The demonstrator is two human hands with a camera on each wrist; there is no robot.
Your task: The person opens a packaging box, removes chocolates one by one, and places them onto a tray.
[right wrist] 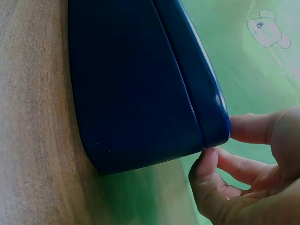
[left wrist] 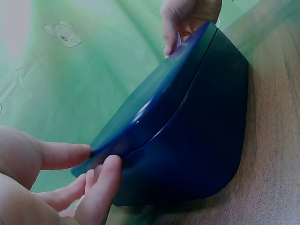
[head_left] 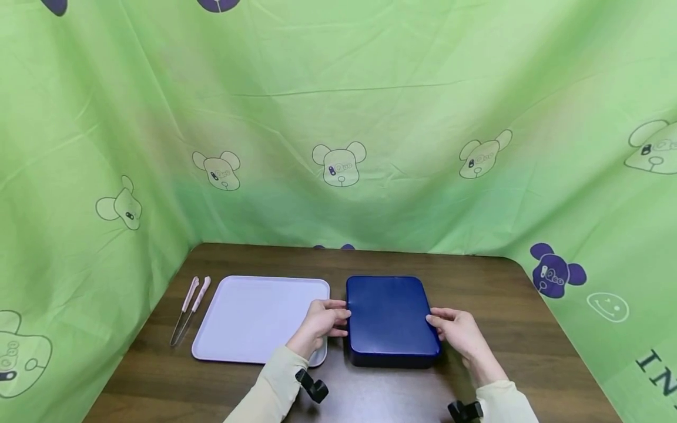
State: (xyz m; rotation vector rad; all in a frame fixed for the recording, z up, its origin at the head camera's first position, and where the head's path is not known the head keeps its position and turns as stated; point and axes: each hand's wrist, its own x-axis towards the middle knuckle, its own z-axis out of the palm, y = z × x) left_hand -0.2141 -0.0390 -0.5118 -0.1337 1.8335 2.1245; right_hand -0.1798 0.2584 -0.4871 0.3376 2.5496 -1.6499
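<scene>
A dark blue rectangular box (head_left: 392,360) stands on the table, with a glossy blue lid (head_left: 390,311) on top. In both wrist views a thin seam runs between lid and body. My left hand (head_left: 320,322) pinches the lid's left edge, thumb at the upper rim and fingers lower on the side. On the opposite edge my right hand (head_left: 456,330) holds the lid the same way, thumb and fingertips (right wrist: 206,161) at its rim. The inside of the box is hidden.
A pale lavender tray (head_left: 254,320) lies left of the box, partly under my left forearm. Beyond its left side rest tongs (head_left: 189,308) with pink handles. Green printed cloth (head_left: 338,117) hangs behind and beside the brown wooden table (head_left: 508,294).
</scene>
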